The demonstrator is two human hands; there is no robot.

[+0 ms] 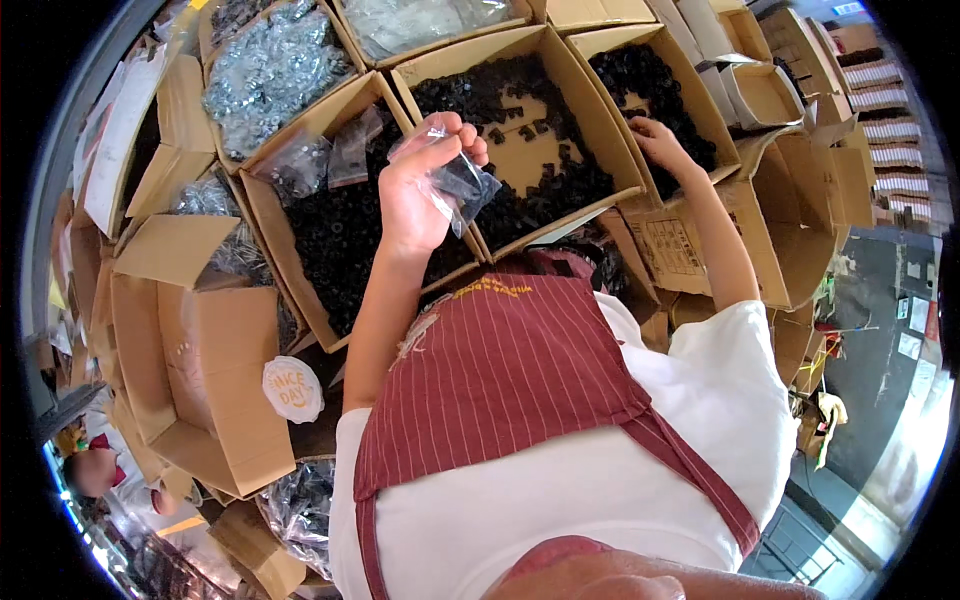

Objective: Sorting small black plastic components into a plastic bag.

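clear plastic bag [462, 186] pinched in left hand [425, 180] – right hand [655, 140] curled, reaching among black parts [640, 75]

Open cardboard boxes [560, 60] sit packed side by side, holding small black parts [340, 240] and silvery hardware [270, 70].

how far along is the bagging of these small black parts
Done: the small clear bag in the left hand already holds some black parts. In hand: the right hand is down in the far-right box of black parts, fingers among them. Left: the bag looks only partly filled and unsealed, and the boxes of black parts, such as the middle box, remain well stocked.
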